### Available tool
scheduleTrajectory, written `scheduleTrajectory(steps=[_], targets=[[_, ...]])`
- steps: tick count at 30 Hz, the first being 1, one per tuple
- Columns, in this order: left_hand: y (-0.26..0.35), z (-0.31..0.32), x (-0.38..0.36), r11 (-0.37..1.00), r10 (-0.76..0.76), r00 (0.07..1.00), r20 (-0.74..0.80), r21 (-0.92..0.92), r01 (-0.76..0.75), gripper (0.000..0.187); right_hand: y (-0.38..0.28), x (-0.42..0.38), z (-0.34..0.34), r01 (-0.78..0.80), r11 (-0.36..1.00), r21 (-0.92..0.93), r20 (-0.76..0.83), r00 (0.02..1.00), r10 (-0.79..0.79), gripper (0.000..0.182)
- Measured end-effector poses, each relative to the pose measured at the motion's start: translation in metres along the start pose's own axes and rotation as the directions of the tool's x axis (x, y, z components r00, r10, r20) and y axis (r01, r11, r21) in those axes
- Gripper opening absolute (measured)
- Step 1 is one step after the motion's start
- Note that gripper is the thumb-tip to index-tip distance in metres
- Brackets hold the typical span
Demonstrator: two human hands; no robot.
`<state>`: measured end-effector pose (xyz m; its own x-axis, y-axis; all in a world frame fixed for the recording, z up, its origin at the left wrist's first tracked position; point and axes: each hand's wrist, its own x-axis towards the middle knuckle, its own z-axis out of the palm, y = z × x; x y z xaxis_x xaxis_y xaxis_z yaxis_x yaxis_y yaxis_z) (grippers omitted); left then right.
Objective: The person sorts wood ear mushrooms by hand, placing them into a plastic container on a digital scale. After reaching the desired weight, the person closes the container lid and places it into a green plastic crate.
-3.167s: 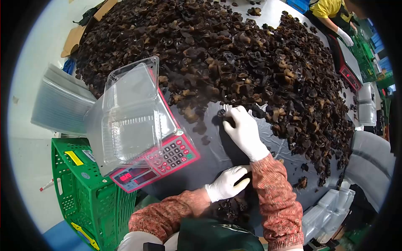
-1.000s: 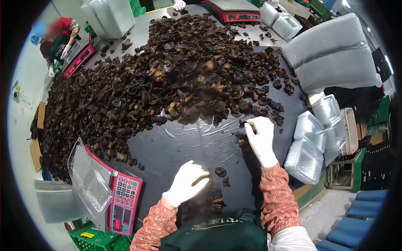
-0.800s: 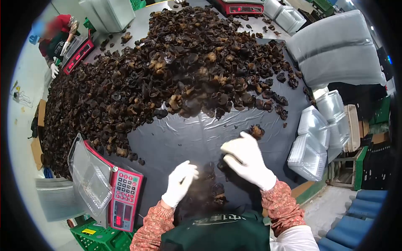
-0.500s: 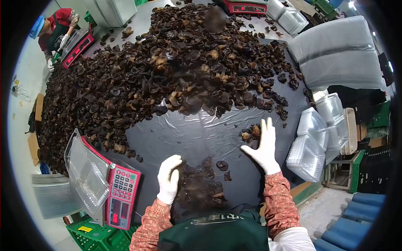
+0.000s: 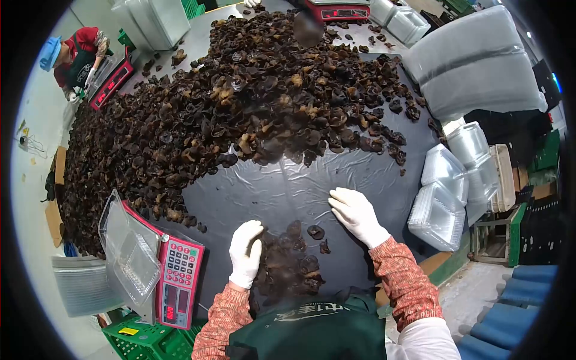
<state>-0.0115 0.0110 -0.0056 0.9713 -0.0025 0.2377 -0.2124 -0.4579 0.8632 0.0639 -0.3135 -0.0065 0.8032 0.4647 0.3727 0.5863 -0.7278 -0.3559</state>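
Note:
Both of my hands wear white gloves. My left hand (image 5: pixel 245 253) is beside a small group of dark wood ear mushrooms (image 5: pixel 288 258), its fingers bent and its thumb held apart, with nothing seen in it. Further right, my right hand (image 5: pixel 355 217) is palm down over the dark sheet (image 5: pixel 288 189), fingers stretched out towards the left. Anything beneath its palm is hidden. One loose wood ear (image 5: pixel 315 232) lies between my hands. Beyond them spreads a large heap of wood ear mushrooms (image 5: pixel 240 114).
A red scale (image 5: pixel 179 270) holding a clear plastic tray (image 5: pixel 133 264) stands at left. Stacked clear trays (image 5: pixel 438 216) sit along the right edge, below a wrapped bundle (image 5: pixel 474 66). A co-worker (image 5: pixel 75 57) stands far left by another red scale (image 5: pixel 113 83).
My right hand has moved left and its spread fingers have come together. The few mushrooms that lay beside it are no longer visible. My left hand has barely moved.

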Motion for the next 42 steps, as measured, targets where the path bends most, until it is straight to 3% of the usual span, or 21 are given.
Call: scheduleTrajectory(steps=[1, 3, 5, 6, 10, 12, 16, 20, 26, 42], targets=[[0.000, 0.000, 0.001, 1.000, 0.003, 1.000, -0.004, -0.001, -0.003, 0.028, -0.006, -0.009, -0.008, -0.040, 0.998, -0.052, 0.021, 0.999, 0.042, 0.031], [-0.002, 0.001, -0.003, 1.000, 0.018, 1.000, -0.011, 0.013, -0.017, 0.027, -0.013, -0.030, -0.019, -0.080, 0.996, -0.045, -0.094, 0.993, 0.075, 0.031], [-0.002, 0.002, 0.001, 0.998, 0.069, 0.996, -0.052, 0.014, -0.068, 0.026, -0.019, -0.042, -0.032, -0.090, 0.993, -0.078, -0.039, 0.995, 0.087, 0.028], [0.001, 0.002, 0.003, 0.995, 0.099, 0.992, -0.075, 0.009, -0.098, 0.025, -0.020, -0.051, -0.030, -0.091, 0.993, -0.070, -0.139, 0.987, 0.080, 0.029], [-0.003, 0.004, -0.003, 0.995, 0.083, 0.992, -0.093, 0.058, -0.078, 0.023, -0.023, -0.058, -0.028, -0.130, 0.985, -0.111, -0.080, 0.989, 0.121, 0.028], [-0.003, 0.005, -0.003, 0.998, 0.053, 0.993, -0.104, 0.027, -0.050, 0.021, -0.025, -0.059, -0.027, -0.110, 0.989, -0.097, -0.146, 0.985, 0.096, 0.027], [-0.006, 0.007, -0.005, 0.999, 0.041, 0.991, -0.127, 0.004, -0.041, 0.021, -0.030, -0.051, -0.037, -0.158, 0.981, -0.109, 0.008, 0.987, 0.160, 0.026], [-0.006, 0.007, -0.004, 0.999, 0.050, 0.990, -0.133, 0.003, -0.050, 0.021, -0.028, -0.059, -0.026, -0.122, 0.977, -0.176, -0.155, 0.983, 0.094, 0.027], [-0.009, 0.008, -0.004, 0.998, 0.061, 0.987, -0.146, -0.001, -0.062, 0.021, -0.028, -0.058, -0.023, -0.184, 0.956, -0.227, -0.134, 0.979, 0.157, 0.034], [0.001, 0.006, -0.002, 0.998, 0.056, 0.989, -0.139, 0.012, -0.055, 0.021, -0.023, -0.060, -0.020, -0.177, 0.962, -0.210, -0.134, 0.979, 0.151, 0.035]])
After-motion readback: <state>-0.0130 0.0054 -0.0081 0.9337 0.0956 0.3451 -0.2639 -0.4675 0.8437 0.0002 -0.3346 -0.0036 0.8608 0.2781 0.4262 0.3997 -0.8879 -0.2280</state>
